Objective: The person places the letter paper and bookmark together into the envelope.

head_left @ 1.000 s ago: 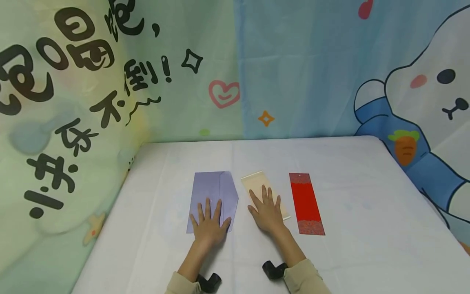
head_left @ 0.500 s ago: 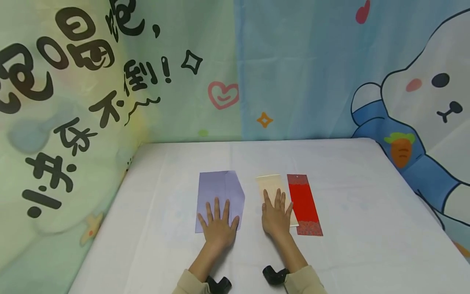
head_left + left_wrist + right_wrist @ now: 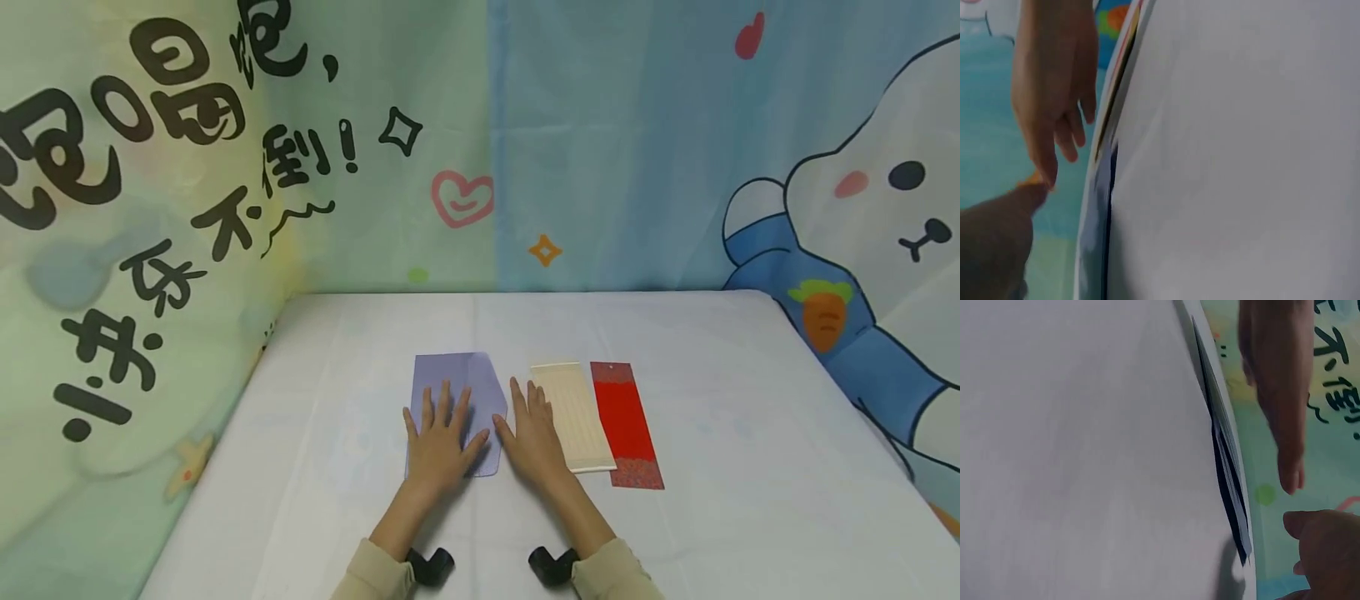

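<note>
A purple envelope-like sheet (image 3: pixel 457 371) with a cut-cornered right side lies flat in the head view. My left hand (image 3: pixel 438 442) is over its lower part with fingers spread, and in the wrist views it looks raised off the table. My right hand (image 3: pixel 534 437) is just right of the purple sheet, fingers straight, also raised and holding nothing. To its right lies a cream ribbed piece (image 3: pixel 573 417) with pale bars at both ends. A red strip (image 3: pixel 624 412) with patterned ends and a small top hole lies beside it; the cream piece's lower corner overlaps it.
A white cloth (image 3: pixel 735 500) covers the table. Printed curtains (image 3: pixel 637 167) hang behind and at the left. Black wrist devices (image 3: pixel 431 567) sit at both cuffs.
The cream piece has been turned straighter and slid right against the red strip under my right hand. The purple sheet shifted slightly right. My right hand has since left the cream piece, moving left.
</note>
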The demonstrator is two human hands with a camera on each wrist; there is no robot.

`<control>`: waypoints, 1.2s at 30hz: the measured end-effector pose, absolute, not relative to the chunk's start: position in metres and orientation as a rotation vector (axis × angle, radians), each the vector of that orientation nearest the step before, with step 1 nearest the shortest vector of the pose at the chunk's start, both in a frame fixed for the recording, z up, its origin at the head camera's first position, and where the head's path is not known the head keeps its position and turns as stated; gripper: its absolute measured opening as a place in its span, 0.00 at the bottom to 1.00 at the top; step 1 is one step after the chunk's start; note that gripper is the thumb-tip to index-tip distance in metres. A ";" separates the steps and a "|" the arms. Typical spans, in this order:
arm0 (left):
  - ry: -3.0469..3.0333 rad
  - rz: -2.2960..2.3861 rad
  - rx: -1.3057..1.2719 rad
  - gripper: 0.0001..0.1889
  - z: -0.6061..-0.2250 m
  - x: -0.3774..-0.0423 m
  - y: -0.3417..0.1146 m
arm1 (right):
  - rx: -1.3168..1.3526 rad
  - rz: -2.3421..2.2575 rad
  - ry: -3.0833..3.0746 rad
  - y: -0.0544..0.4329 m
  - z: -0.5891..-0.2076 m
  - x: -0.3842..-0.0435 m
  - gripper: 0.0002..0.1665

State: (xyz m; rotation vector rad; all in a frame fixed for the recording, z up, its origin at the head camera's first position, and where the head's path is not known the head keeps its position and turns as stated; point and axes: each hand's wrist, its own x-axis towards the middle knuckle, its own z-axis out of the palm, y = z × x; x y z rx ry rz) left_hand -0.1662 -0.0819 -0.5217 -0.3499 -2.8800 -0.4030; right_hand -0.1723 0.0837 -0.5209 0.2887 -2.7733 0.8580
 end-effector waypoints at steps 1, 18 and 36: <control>-2.862 -0.392 -0.382 0.37 -0.522 -0.173 -0.087 | 0.320 0.861 -2.776 0.080 -0.521 -0.173 0.40; -2.961 -0.250 -0.457 0.37 -0.548 -0.202 -0.117 | 0.366 0.816 -2.712 0.065 -0.544 -0.178 0.31; -2.903 -0.391 -0.519 0.39 -0.549 -0.198 -0.127 | 0.244 2.189 -2.445 0.061 -0.531 -0.193 0.38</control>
